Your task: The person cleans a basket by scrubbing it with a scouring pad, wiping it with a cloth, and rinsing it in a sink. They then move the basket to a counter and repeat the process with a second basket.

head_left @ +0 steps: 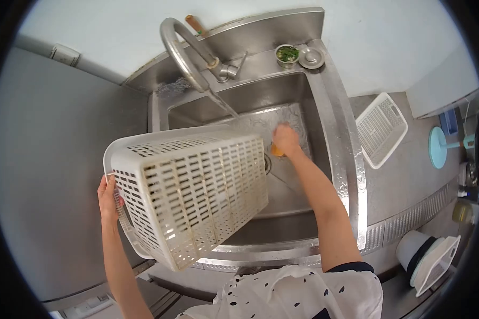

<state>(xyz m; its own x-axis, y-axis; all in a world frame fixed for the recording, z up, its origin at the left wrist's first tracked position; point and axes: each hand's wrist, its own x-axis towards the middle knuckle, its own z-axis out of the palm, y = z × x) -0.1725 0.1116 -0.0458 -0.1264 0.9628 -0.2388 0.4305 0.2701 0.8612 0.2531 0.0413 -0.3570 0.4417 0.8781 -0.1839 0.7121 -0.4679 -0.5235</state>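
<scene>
A white slotted plastic basket (202, 191) is tilted on its side over the left part of the steel sink (287, 199), its slotted bottom facing me. My left hand (109, 198) grips the basket's rim at the far left, fingers wrapped round the edge. Inside the sink, my right hand (286, 139) is closed on an orange thing (277, 150), mostly hidden by the fingers. From the curved faucet (183, 58) water runs into the sink, left of my right hand.
A small bowl with greens (287, 55) and a metal lid (311, 58) stand on the sink's back ledge. Another white basket (381, 130) lies on the floor at right, near a turquoise round object (438, 148). A grey panel (64, 175) borders the left side.
</scene>
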